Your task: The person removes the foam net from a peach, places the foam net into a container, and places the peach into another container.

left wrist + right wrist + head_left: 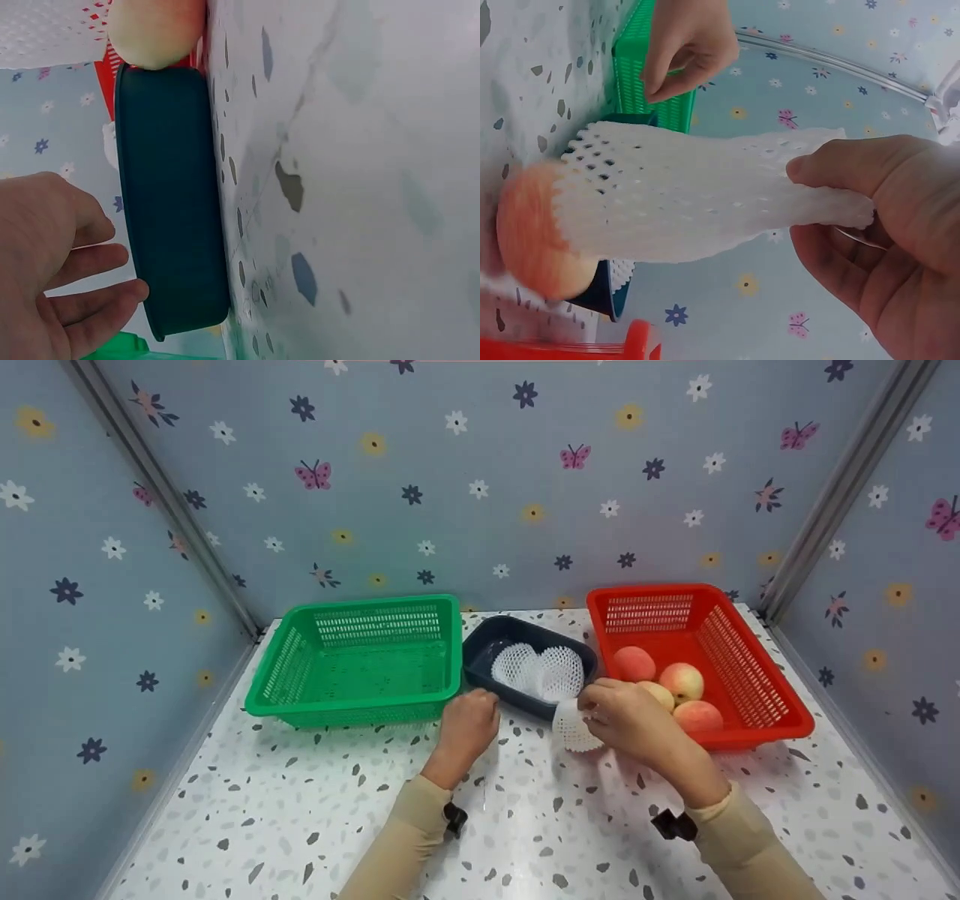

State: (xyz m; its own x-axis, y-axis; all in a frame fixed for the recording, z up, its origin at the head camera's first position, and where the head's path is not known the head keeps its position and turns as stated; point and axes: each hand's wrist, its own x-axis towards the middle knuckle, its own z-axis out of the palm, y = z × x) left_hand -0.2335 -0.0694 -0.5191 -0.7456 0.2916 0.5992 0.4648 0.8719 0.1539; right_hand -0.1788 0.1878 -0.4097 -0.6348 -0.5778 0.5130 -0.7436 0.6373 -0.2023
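My right hand pinches the top end of a white foam net sleeve, beside the red basket. A peach sticks out of the sleeve's lower end, low over the speckled table; in the head view the sleeve hides it. My left hand hangs loosely curled near the green basket's front right corner and holds nothing. Its fingertips are close beside the dark blue tray. Inside that tray lie more white foam nets.
A green plastic basket with nothing visible in it stands on the left. The red basket on the right holds several peaches. Flower-patterned panels close off the back and both sides of the speckled table.
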